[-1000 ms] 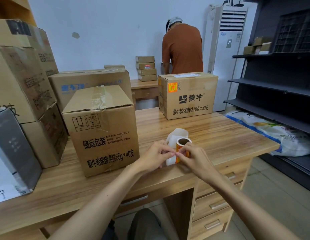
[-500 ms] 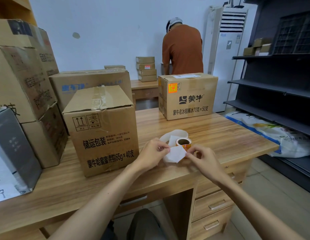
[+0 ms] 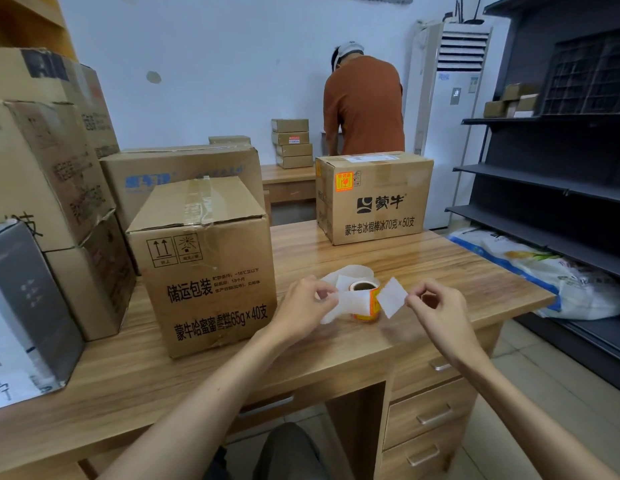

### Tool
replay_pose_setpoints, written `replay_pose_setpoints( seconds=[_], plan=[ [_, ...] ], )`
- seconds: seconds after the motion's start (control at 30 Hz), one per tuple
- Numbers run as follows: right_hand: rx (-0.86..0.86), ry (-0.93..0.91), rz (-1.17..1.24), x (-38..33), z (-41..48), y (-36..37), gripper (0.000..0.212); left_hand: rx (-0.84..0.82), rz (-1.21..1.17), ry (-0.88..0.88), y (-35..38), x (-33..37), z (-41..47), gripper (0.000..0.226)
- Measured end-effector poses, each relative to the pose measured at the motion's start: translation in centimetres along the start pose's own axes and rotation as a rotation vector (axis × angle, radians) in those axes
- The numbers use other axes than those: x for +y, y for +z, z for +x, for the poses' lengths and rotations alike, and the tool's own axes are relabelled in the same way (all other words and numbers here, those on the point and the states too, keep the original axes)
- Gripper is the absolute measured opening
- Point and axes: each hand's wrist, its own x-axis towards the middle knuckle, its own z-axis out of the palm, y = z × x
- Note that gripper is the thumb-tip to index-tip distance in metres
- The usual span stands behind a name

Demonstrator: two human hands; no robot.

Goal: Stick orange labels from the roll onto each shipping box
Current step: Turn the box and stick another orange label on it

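The roll of orange labels (image 3: 364,301) stands on the wooden desk (image 3: 422,271) with a loop of white backing strip behind it. My left hand (image 3: 303,308) pinches the backing strip (image 3: 350,301) left of the roll. My right hand (image 3: 440,306) pinches a peeled label (image 3: 391,297), its white back toward me, just right of the roll. A shipping box with black print (image 3: 208,271) stands left of my hands. A second box (image 3: 374,197) at the desk's far side carries an orange label (image 3: 343,181) on its front.
More cardboard boxes (image 3: 48,174) are stacked along the left. A person in an orange shirt (image 3: 364,109) stands behind, back turned, by small stacked boxes (image 3: 291,143). Dark shelving (image 3: 551,188) and a white sack (image 3: 544,271) lie to the right. Desk drawers (image 3: 429,407) sit below.
The roll went down onto the desk. My hands moved apart and the right hand peeled a label off the backing, drawing it to the right.
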Motion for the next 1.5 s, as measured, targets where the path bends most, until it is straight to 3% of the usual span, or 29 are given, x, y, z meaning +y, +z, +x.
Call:
replay_pose_setpoints(
  seconds=[0.1,0.23,0.43,0.63,0.7,0.8,0.97,1.1,1.33,1.5],
  plan=[
    [0.018,-0.156,-0.147,-1.7,0.4,0.7,0.020,0.057,0.024,0.046,-1.0,1.0,-0.4,0.032],
    [0.050,-0.313,-0.372,-4.1,1.0,2.9,0.019,0.151,-0.133,0.066,-3.2,3.7,-1.0,0.023],
    [0.130,-0.637,-0.569,-7.8,0.8,6.6,0.011,0.219,-0.218,0.027,-7.1,6.1,-3.0,0.033],
    [0.107,-0.876,-0.567,-10.9,0.7,9.7,0.014,0.344,-0.145,-0.035,-11.2,5.1,-5.3,0.009],
    [0.054,-0.848,-0.467,-11.8,0.5,10.4,0.018,0.369,-0.130,-0.052,-12.9,4.4,-6.2,0.010],
    [0.008,-0.620,-0.266,-13.3,0.5,11.5,0.024,0.371,-0.098,-0.041,-15.7,2.8,-7.7,0.014],
    [-0.212,-0.277,0.130,-15.5,1.7,14.1,0.012,0.319,-0.124,0.014,-19.7,0.4,-10.0,0.008],
    [-0.354,-0.169,0.301,-16.5,1.7,16.5,0.006,0.294,-0.094,0.045,-21.4,-1.3,-11.4,0.010],
    [-0.359,-0.151,0.305,-17.7,1.6,19.3,0.011,0.375,-0.030,0.027,-22.6,-2.8,-12.1,0.007],
    [-0.253,-0.231,0.108,-18.5,1.6,20.4,0.018,0.518,0.049,-0.009,-22.5,-3.2,-11.5,0.009]
  ],
)
